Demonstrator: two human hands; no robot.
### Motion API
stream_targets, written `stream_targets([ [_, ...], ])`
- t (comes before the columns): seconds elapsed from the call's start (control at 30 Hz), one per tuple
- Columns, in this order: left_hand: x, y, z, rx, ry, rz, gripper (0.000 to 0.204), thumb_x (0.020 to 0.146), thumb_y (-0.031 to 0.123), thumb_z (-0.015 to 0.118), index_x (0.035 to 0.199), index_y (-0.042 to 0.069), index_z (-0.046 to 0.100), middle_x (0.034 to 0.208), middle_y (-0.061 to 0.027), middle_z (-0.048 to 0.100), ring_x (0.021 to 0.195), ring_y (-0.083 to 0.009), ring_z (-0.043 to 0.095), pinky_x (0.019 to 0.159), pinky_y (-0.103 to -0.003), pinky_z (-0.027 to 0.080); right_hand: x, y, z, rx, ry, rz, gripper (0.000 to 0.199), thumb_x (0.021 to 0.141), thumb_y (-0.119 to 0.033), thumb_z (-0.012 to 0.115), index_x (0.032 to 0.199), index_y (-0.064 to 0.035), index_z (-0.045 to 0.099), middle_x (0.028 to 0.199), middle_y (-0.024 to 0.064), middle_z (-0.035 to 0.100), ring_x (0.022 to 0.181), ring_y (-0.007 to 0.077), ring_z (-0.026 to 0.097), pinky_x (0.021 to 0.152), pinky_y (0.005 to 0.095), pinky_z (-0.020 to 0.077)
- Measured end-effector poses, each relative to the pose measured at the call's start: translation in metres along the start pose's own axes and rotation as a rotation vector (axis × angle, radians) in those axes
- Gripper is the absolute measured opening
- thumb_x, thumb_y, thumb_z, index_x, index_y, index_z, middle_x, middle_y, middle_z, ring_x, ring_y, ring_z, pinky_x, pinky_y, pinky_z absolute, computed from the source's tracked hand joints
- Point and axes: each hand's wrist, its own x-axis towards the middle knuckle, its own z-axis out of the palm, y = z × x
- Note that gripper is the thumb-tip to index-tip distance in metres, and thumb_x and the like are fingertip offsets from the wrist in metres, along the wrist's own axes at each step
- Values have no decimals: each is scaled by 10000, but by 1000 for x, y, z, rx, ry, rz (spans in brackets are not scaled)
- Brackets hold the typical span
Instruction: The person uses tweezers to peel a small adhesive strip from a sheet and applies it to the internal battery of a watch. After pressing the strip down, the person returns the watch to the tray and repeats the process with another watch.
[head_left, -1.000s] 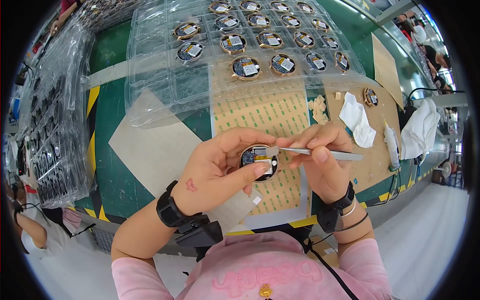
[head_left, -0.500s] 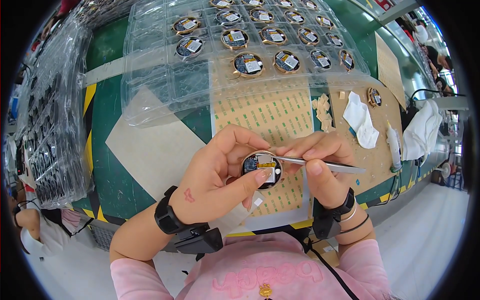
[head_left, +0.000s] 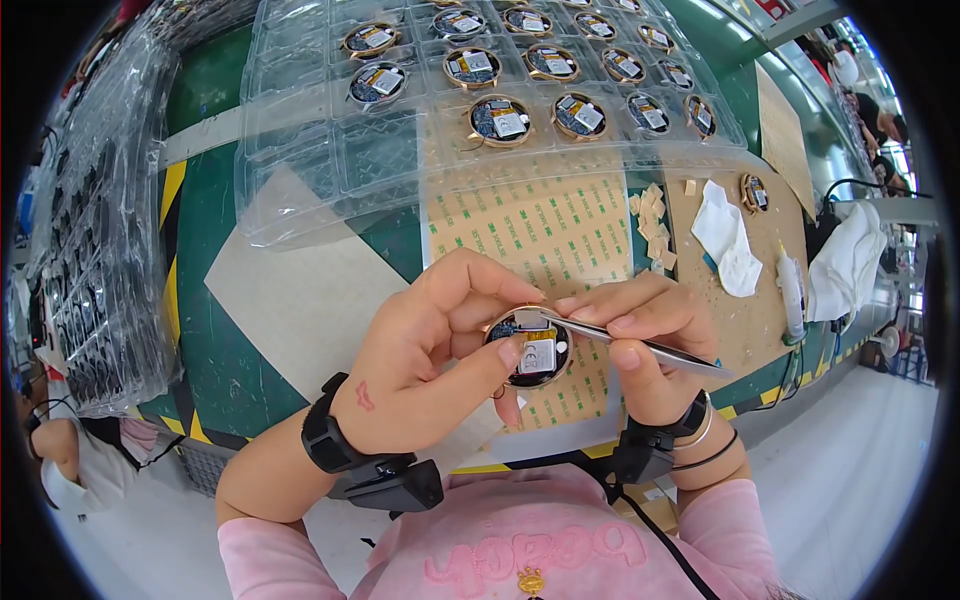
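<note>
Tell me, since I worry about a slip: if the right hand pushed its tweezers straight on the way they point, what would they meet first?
Likely the left hand's fingertips, which grip the round device just beyond the tip of the tweezers held by the right hand; depth is unclear.

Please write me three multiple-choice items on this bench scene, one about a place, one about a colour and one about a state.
1. Where does the clear plastic tray with round units lie?
A. Beyond the hands, at the far side of the bench
B. On the person's lap
C. On the floor at the right

2. What colour are the person's sleeves?
A. Blue
B. Pink
C. Black

3. How is the round unit held?
A. It lies alone on the bench
B. It sits in the tray
C. The left hand grips it while the right hand sets tweezers to it

Answers: 1 A, the tray spreads above the hands in the head view; 2 B, both cuffs at the lower edge are pink; 3 C, left fingers wrap its rim and the tweezer tips meet its top.
</note>
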Motion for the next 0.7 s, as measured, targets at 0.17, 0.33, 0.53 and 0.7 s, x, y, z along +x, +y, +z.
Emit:
stream_targets([
  [0.17,0,0,1,-23,-16,30,271,886,-50,438,1152,-23,397,1073,-122,560,865,-114,568,601,-253,553,0,-1,2,6,16,4,183,898,-180,589,921,-41,472,930,161,593,919,294,622,860,453,514],
  [0.33,-1,1,-1,1,-41,33,279,883,-58,440,1157,-25,400,1079,-125,559,898,-122,569,608,-257,559,0,2,-1,-27,-16,-66,183,896,-180,592,925,-42,477,933,156,592,925,292,619,855,446,516],
  [0.53,-1,3,0,13,-27,39,278,882,-63,441,1156,-28,403,1087,-130,557,910,-126,573,612,-254,559,-1,2,-1,-41,-23,-71,170,893,-173,597,927,-49,484,935,132,564,941,286,614,848,426,522],
  [0.7,-1,3,0,10,-37,46,279,883,-64,440,1157,-29,401,1094,-134,556,921,-128,575,620,-252,560,-2,2,-1,-34,-17,-72,168,891,-171,601,929,-54,487,932,119,545,945,278,614,844,416,526],
])
